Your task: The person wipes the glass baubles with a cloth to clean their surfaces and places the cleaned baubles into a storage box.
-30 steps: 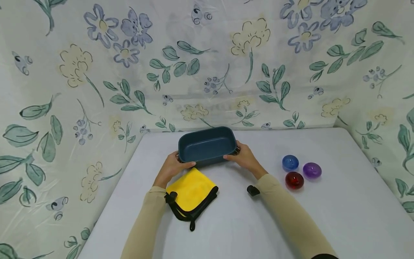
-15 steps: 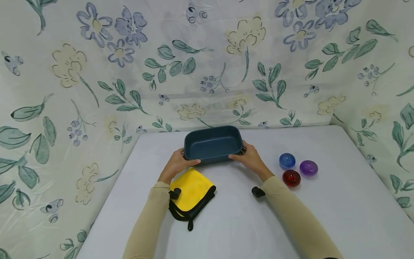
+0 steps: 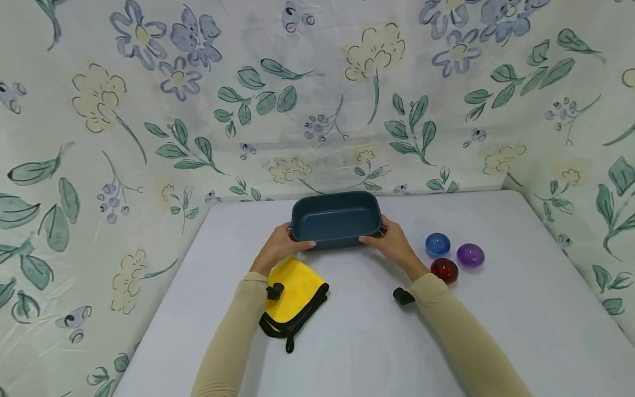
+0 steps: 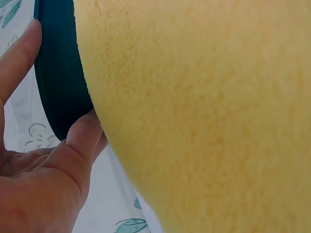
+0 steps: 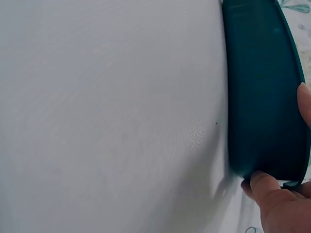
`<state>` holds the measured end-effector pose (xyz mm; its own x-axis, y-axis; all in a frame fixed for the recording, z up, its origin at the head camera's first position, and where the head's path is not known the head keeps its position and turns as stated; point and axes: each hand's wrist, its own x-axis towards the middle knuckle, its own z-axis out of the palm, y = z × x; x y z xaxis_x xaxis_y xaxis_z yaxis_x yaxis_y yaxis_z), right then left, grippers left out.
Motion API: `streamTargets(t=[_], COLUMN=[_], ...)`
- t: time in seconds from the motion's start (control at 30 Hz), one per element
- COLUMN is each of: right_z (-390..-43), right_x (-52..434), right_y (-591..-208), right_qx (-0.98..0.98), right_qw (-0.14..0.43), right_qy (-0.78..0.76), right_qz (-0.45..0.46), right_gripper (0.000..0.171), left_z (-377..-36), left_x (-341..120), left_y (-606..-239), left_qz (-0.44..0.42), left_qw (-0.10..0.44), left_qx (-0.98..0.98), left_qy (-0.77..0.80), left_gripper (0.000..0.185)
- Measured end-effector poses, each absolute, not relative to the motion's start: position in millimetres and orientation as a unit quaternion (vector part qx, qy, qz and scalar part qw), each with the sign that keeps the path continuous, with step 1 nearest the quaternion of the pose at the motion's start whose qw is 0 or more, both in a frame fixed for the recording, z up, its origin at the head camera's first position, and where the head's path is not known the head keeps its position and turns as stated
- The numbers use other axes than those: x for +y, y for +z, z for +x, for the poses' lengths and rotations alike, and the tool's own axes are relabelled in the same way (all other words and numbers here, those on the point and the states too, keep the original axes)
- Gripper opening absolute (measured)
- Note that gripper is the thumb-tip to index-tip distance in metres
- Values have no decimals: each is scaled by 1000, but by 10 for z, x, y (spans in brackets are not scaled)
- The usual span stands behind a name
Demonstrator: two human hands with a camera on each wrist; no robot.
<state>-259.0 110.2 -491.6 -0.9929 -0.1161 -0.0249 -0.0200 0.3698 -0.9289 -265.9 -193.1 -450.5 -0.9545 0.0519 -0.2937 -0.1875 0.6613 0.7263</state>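
Both hands hold a dark teal rectangular baking dish (image 3: 337,220), one at each short end, near the far side of the table. The left hand (image 3: 280,248) grips the left end, its thumb along the front wall. At the other end, the right hand (image 3: 397,245) grips the dish with its thumb also on the front. Metal handles show partly under the fingers. A folded yellow cloth (image 3: 300,286) with black edging and a loop lies below the left hand, partly behind that wrist; it fills much of the left wrist view. Inside the dish I see nothing.
Right of the right forearm, blue (image 3: 437,244), purple (image 3: 470,255) and red (image 3: 444,271) shiny egg-shaped pieces sit close together on the white table (image 3: 357,342). A flower-patterned curtain (image 3: 327,99) hangs behind the table's far edge and along its sides.
The dish has shifted to the right along the table, with both hands keeping hold of its ends. The cloth and the coloured pieces stay put; the head view has turned slightly.
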Motion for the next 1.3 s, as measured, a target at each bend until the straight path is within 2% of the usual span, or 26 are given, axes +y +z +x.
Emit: streamTargets(t=[0.77, 1.0, 1.3], right_z=[-2554, -2556, -2495], right_x=[1282, 1291, 1411], right_y=[-4938, -4940, -4764], right_qx=[822, 820, 835], right_qw=[47, 31, 48], right_qy=[-567, -569, -547], right_qz=[-25, -54, -31], right_gripper=[90, 86, 96], left_z=[-2711, -2700, -2719], left_x=[-1769, -1808, -1763], left_y=[-4565, -4590, -4594], left_qz=[16, 4, 24], left_qw=[136, 142, 136], left_qx=[895, 897, 902], left_qy=[425, 418, 409], left_gripper=[95, 119, 116])
